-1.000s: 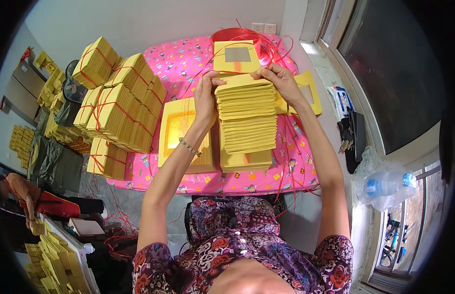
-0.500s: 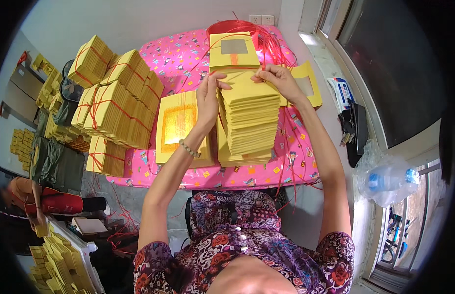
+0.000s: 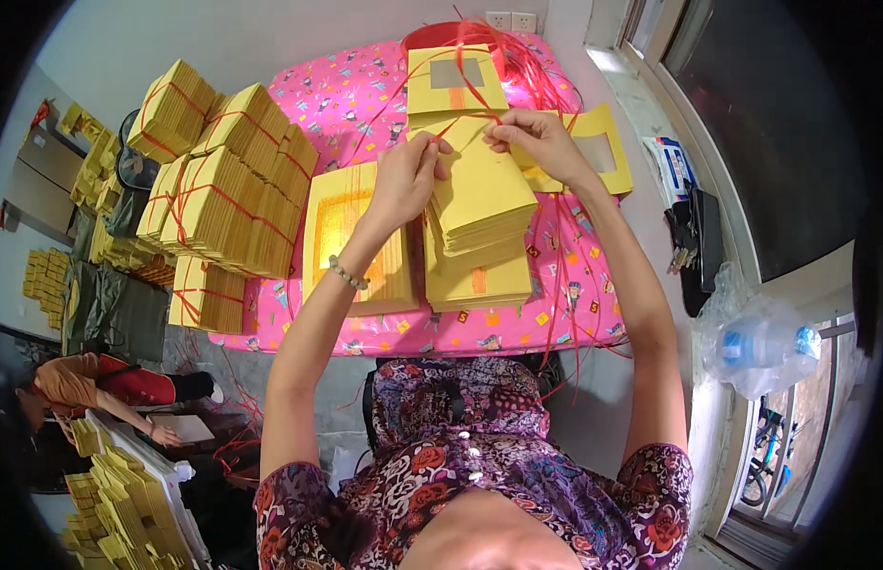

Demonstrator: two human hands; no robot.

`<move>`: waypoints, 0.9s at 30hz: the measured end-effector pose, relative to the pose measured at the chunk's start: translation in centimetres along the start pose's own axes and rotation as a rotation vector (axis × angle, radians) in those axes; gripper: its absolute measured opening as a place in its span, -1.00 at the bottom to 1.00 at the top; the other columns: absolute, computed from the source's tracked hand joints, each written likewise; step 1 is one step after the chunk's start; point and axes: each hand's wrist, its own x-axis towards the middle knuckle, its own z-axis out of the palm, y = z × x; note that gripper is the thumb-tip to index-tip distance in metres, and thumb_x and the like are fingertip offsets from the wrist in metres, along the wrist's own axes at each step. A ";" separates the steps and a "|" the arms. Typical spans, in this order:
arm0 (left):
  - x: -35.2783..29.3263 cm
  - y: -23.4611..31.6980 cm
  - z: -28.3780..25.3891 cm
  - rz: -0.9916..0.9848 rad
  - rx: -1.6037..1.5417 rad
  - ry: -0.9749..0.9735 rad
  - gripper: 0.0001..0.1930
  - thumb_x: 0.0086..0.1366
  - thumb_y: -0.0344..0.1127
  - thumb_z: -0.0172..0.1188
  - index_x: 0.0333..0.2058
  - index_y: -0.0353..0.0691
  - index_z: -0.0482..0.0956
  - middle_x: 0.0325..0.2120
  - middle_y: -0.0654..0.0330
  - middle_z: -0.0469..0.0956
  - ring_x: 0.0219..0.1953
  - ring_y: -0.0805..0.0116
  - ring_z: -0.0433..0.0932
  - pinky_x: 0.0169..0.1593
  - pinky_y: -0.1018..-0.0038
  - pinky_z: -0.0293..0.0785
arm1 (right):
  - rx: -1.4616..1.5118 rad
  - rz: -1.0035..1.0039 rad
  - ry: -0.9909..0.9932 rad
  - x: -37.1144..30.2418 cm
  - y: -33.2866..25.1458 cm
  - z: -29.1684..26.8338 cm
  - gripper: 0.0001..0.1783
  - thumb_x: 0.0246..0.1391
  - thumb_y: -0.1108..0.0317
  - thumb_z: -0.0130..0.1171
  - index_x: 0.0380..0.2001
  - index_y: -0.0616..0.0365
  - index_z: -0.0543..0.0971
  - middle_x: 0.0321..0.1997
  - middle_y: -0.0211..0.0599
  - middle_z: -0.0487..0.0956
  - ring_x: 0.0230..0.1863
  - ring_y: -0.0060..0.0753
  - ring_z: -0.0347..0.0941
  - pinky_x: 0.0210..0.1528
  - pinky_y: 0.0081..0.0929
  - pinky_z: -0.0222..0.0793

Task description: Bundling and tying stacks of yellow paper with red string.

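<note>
A stack of yellow paper pieces (image 3: 484, 195) sits before me on the pink patterned cover. At its far end, my left hand (image 3: 411, 176) pinches a red plastic strap (image 3: 447, 129). Opposite it, my right hand (image 3: 544, 144) has thumb and fingers closed on another part of red strap. Between the two hands lies the top of the stack. Beneath is another yellow pile (image 3: 479, 285) with an orange stripe. Just beyond stands a yellow piece with a grey window (image 3: 456, 73). Left of the stack lies a yellow pile with a shiny gold panel (image 3: 343, 233).
Strapped yellow bundles (image 3: 223, 185) are piled at the left. A red basin (image 3: 432, 36) with loose red straps (image 3: 532, 81) stands at the back. Yellow window pieces (image 3: 594, 152) lie at right. Lower left, another person's hand (image 3: 164, 435) touches a pale board (image 3: 183, 427).
The stack's front edge has shifted away and shows less height. My left hand has turned inward and closed on the strap. At the lower left, the other person has reached toward the pale board.
</note>
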 end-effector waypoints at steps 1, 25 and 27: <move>0.4 0.2 -0.2 -0.064 -0.011 -0.052 -0.76 0.40 -0.33 -0.13 -0.30 -0.29 0.51 -0.67 0.15 0.55 -0.55 0.25 0.57 -0.36 0.33 0.41 | -0.022 -0.009 0.048 0.3 -0.3 -0.1 -0.77 0.20 0.33 0.14 -0.31 0.31 0.61 -0.40 -0.42 0.59 -0.34 -0.66 0.47 -0.23 -0.66 0.40; 3.5 1.1 4.3 -0.009 -0.222 -0.052 -0.64 0.36 -0.14 0.07 -0.37 -0.40 0.57 -0.66 0.21 0.46 -0.59 0.50 0.37 -0.47 0.45 0.30 | -0.211 -0.138 0.215 1.4 -2.7 1.2 -0.84 0.05 0.33 0.25 -0.36 0.19 0.67 -0.46 -0.41 0.64 -0.42 -0.70 0.51 -0.32 -0.64 0.43; 3.5 1.2 4.0 -0.185 -0.223 -0.097 -0.63 0.36 -0.12 0.07 -0.36 -0.38 0.58 -0.70 0.28 0.40 -0.60 0.58 0.34 -0.48 0.49 0.27 | -0.213 -0.195 0.522 0.4 -2.2 0.0 -0.80 0.10 0.27 0.23 -0.37 0.20 0.67 -0.51 -0.45 0.62 -0.46 -0.72 0.47 -0.38 -0.67 0.37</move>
